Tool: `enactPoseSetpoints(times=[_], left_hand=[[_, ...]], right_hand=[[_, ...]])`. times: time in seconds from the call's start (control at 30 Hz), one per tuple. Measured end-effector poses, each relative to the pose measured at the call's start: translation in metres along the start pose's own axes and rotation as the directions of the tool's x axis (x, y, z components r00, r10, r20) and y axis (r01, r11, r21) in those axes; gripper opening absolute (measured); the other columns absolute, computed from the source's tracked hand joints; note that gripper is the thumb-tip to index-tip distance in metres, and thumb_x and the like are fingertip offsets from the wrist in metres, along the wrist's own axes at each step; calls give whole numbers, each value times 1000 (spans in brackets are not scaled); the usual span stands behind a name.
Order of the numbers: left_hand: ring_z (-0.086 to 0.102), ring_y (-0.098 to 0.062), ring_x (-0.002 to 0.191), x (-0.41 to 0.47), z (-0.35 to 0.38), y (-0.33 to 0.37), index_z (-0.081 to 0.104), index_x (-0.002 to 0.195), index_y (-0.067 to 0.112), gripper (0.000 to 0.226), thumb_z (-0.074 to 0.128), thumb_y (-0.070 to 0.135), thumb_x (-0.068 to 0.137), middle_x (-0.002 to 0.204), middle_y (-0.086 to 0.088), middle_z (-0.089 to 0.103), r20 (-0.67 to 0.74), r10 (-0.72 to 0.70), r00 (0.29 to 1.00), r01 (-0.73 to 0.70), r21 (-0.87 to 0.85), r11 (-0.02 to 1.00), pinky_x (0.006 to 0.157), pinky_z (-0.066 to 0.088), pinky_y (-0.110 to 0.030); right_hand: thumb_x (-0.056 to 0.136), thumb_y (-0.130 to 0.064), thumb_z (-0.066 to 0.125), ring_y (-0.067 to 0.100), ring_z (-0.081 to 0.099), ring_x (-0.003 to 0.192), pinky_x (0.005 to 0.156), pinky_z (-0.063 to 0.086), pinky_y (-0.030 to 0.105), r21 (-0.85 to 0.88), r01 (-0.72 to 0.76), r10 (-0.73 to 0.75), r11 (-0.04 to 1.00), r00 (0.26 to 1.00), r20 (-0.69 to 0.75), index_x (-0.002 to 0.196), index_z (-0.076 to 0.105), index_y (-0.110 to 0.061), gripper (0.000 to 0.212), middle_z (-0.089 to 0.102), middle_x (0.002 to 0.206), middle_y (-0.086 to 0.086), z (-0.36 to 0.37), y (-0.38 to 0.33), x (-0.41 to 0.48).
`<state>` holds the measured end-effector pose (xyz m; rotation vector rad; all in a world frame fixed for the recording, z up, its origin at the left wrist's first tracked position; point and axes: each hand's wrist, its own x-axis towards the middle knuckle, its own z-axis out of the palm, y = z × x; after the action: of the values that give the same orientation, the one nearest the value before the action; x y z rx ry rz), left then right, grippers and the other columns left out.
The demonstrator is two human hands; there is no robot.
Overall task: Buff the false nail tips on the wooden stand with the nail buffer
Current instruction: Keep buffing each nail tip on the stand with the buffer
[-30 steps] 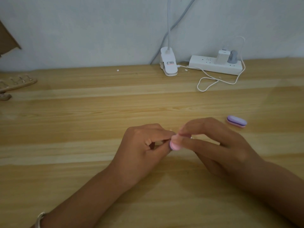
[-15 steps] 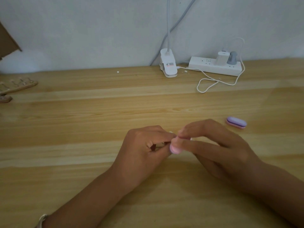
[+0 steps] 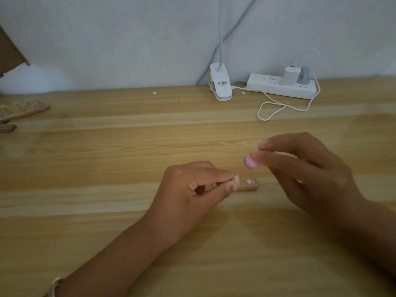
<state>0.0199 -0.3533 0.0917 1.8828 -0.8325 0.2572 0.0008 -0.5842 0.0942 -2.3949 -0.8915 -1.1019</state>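
My left hand (image 3: 192, 189) pinches a pale false nail tip (image 3: 236, 180) between thumb and forefinger, low over the table. Just right of those fingertips a small wooden block (image 3: 249, 186) with a round silvery disc on top lies on the table. Up and to the right, my right hand (image 3: 304, 168) grips a small pink and purple nail buffer (image 3: 250, 162), held clear of the nail tip. A long wooden stand (image 3: 25, 111) with several upright holders lies at the far left edge.
A white clip lamp base (image 3: 220, 86) and a white power strip (image 3: 280, 86) with plugs and a looping cable (image 3: 270, 110) sit at the back by the wall. A sliver of another purple buffer (image 3: 303, 160) shows behind my right hand.
My right hand lifted the buffer off the nail tip and moved it up and to the right. The small wooden block, hidden before, now shows beside my left fingertips.
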Motion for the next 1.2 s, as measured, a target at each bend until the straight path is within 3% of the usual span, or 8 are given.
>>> enactPoseSetpoints(times=[0.17, 0.3, 0.47, 0.67, 0.87, 0.97, 1.1, 1.2], left_hand=[[57, -12, 58, 1, 0, 1, 79, 92, 16, 13, 72, 24, 85, 67, 2, 66, 17, 26, 999, -26, -28, 999, 51, 44, -26], [55, -8, 58, 0, 0, 0, 79, 88, 14, 8, 72, 16, 85, 68, 3, 66, 10, -6, 1000, 6, -18, 1000, 55, 42, -21], [59, -11, 60, 2, -1, 1, 75, 93, 27, 8, 70, 23, 87, 67, 4, 66, 35, 46, 998, -45, -30, 999, 52, 45, -25], [51, -7, 54, 1, 0, -1, 79, 87, 14, 9, 72, 17, 84, 64, 3, 63, 14, -23, 1000, 23, 1, 1000, 54, 38, -18], [52, -25, 56, 1, -1, -3, 78, 97, 16, 15, 74, 22, 83, 67, -3, 66, 69, -83, 994, 94, -171, 981, 50, 41, -30], [50, -13, 56, 2, -1, -4, 79, 89, 14, 12, 72, 20, 83, 68, -3, 66, 77, -113, 991, 127, -209, 970, 55, 39, -21], [47, -12, 56, 3, 0, -3, 78, 93, 14, 19, 76, 27, 80, 66, -5, 64, 87, -121, 989, 141, -279, 950, 53, 36, -22], [48, -5, 57, 2, 0, -1, 78, 90, 12, 13, 72, 20, 83, 67, -5, 65, 102, -103, 989, 127, -260, 957, 55, 37, -17]], right_hand=[[98, 2, 57, 18, 64, 104, 95, 47, 24, 83, 92, -92, 992, 996, -4, 118, 70, -11, 27, 66, 111, 6, 9, -26, -2], [88, 11, 64, 19, 68, 98, 74, 56, 40, 25, -15, 15, 1000, 1000, 10, 113, 74, -8, 32, 66, 107, 5, 6, -9, 1], [99, -2, 59, 19, 64, 106, 96, 47, 26, 112, 105, -102, 988, 994, -35, 117, 70, -9, 22, 65, 111, 5, 13, -32, -1], [87, 15, 62, 25, 67, 98, 80, 53, 38, 12, 45, -45, 999, 999, -13, 112, 73, -7, 36, 68, 106, 13, 5, -6, 0], [92, 6, 62, 20, 64, 104, 92, 50, 29, 76, 115, -116, 990, 993, 7, 118, 71, -10, 31, 66, 110, 7, 14, -18, -3], [90, 10, 63, 16, 66, 100, 79, 54, 34, 55, -3, 6, 999, 998, -64, 114, 70, -13, 34, 66, 106, 4, 7, -6, 0], [99, 0, 57, 16, 64, 107, 96, 46, 25, 144, 85, -75, 986, 995, -73, 118, 71, -15, 28, 64, 112, 4, 16, -28, -3], [95, 6, 59, 20, 65, 101, 87, 51, 32, 101, 49, -46, 994, 998, -31, 114, 72, -8, 27, 66, 107, 9, 13, -16, -2]])
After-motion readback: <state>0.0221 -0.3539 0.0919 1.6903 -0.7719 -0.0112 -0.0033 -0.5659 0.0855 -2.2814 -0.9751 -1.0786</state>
